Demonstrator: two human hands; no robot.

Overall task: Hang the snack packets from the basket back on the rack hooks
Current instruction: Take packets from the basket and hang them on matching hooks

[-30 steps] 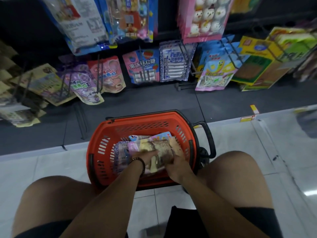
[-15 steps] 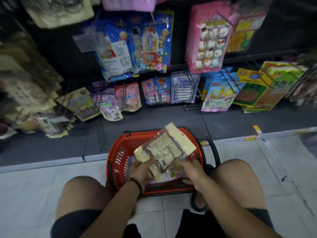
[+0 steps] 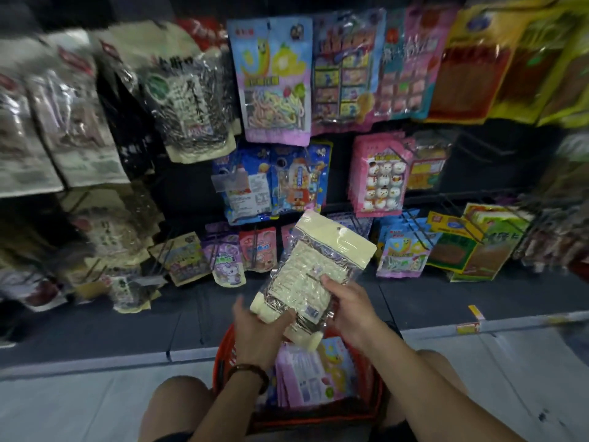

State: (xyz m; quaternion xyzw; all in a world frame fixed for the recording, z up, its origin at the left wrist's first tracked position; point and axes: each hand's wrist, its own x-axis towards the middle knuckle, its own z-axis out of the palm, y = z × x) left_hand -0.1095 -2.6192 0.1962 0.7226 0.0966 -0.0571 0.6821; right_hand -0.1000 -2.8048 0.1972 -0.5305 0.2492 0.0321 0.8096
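Left hand [image 3: 261, 333] and right hand [image 3: 350, 314] grip the cream-edged clear plastic snack packet [image 3: 306, 275]. Its header hole [image 3: 338, 229] should meet a black wire rack hook [image 3: 395, 152] squarely.

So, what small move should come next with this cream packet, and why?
Probably raise the cream packet toward the rack, header first. The left hand and right hand grip its lower half above the orange basket, and its hang hole is free at the top.

The snack packet [image 3: 306, 282] at centre is glossy, crinkled clear plastic with a matt cream header. The basket [image 3: 221, 365], bottom centre, is orange plastic. The rack hooks [image 3: 468, 232] at right are thin dark wire.
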